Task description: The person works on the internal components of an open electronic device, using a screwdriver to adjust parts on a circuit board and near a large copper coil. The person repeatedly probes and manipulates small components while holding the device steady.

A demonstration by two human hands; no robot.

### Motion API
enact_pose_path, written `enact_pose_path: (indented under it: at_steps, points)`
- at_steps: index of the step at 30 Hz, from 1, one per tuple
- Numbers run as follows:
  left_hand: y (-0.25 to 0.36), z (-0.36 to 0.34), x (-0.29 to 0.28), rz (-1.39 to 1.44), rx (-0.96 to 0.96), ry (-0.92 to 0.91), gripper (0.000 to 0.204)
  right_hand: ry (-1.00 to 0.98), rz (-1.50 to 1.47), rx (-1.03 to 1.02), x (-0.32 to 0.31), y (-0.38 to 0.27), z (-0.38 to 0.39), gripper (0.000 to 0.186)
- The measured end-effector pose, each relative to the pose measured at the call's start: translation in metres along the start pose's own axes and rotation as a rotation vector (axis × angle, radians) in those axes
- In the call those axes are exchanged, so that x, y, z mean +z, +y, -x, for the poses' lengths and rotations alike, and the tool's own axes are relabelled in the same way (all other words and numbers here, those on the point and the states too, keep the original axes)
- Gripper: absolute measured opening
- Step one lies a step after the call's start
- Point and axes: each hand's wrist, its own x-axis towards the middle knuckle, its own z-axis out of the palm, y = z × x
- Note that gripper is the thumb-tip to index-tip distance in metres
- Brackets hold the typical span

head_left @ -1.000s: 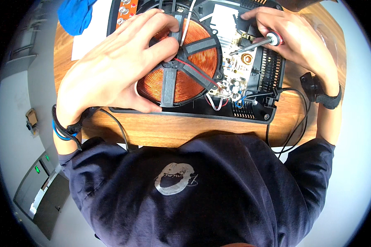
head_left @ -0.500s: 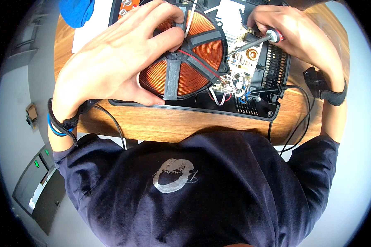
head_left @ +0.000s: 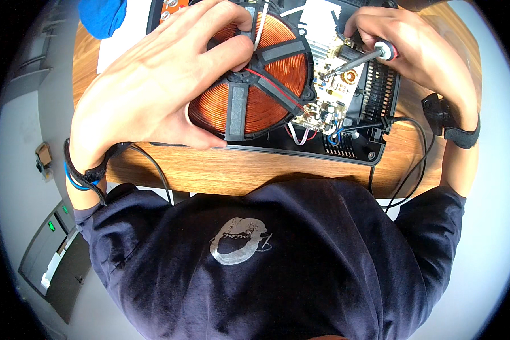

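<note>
My left hand (head_left: 164, 85) is closed on a round copper coil (head_left: 286, 76) with black spokes. Its thumb lies at the near rim and its fingers curl in toward the hub. In my right hand (head_left: 416, 48) is a screwdriver (head_left: 356, 62) with a metal shaft and a red, white and dark handle. It slants down to the left, its tip over a circuit board (head_left: 326, 113) to the right of the coil; contact cannot be made out. Coil and board sit in a black appliance housing (head_left: 255, 148). A red wire (head_left: 275, 89) crosses the coil.
The housing rests on a wooden table (head_left: 209, 173). A black cable (head_left: 425, 147) runs off the housing's right side. At the far left lie a blue cloth (head_left: 103, 17) and white paper (head_left: 119, 48). An orange board (head_left: 173, 8) shows beyond my left hand.
The screwdriver and my right hand have shifted slightly to the right, carrying the tip farther from the coil's edge. My left hand stays on the coil, almost unmoved.
</note>
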Motion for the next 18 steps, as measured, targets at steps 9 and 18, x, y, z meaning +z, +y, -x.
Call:
enact_pose_path:
  at_steps: [9,18]
  points:
    - [-0.017,0.005,0.027,-0.024,0.105,0.194,0.067,-0.007,-0.04,0.07,-0.008,-0.008,-0.003,0.014]
    - [-0.012,0.005,0.023,-0.013,0.081,0.262,0.081,0.035,-0.047,0.115,-0.006,-0.002,-0.002,0.015]
